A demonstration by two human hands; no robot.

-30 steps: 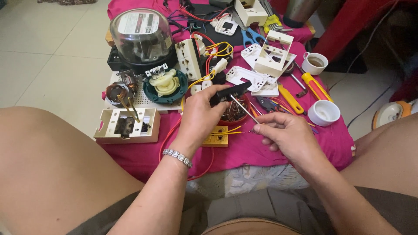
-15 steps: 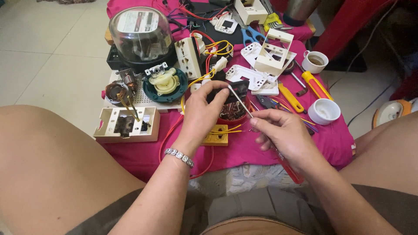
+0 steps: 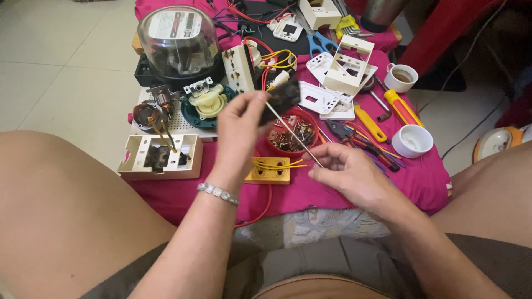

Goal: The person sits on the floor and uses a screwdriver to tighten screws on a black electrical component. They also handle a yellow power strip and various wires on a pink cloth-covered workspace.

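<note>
Over a pink cloth, left hand pinches one black part; right hand grips one screwdriver.

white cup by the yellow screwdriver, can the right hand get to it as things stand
Probably yes, once freed. The white cup sits uncovered just beyond the right hand, with only pliers between, but that hand is pinching a thin screwdriver.
</note>
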